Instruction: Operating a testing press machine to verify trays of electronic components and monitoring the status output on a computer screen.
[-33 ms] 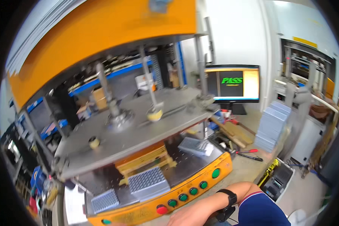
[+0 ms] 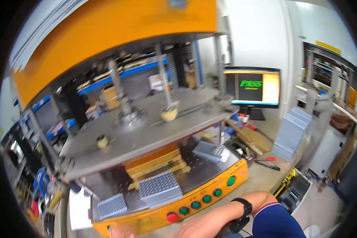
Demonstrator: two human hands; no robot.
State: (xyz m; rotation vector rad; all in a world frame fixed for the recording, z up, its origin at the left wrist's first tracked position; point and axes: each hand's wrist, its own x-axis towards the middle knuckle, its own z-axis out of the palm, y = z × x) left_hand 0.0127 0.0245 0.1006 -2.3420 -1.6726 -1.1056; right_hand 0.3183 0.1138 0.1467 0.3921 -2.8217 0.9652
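My left hand (image 2: 123,231) shows only in part at the lower edge, at the left end of the orange control panel (image 2: 146,222). It covers the spot of the leftmost button; its fingers are blurred and cut off. My right hand (image 2: 192,229) lies below the panel's red button (image 2: 172,217) and the row of green buttons (image 2: 195,205), its fingers out of sight. A black watch (image 2: 244,210) is on that wrist. On the press bed behind the panel are a perforated grey block (image 2: 160,188), a smaller one (image 2: 112,206) and another grey tray (image 2: 208,151).
The raised metal plate (image 2: 146,123) of the press hangs over a yellow fixture (image 2: 158,164). To the right stand a monitor (image 2: 252,89) and a stack of grey trays (image 2: 292,133). Pens (image 2: 267,164) lie near the panel's right end. A white sheet (image 2: 79,210) lies at left.
My left hand has come into view at the panel's left end, over the button there. The view has shifted slightly, so the press sits a little farther right. My right arm stays nearly where it was.
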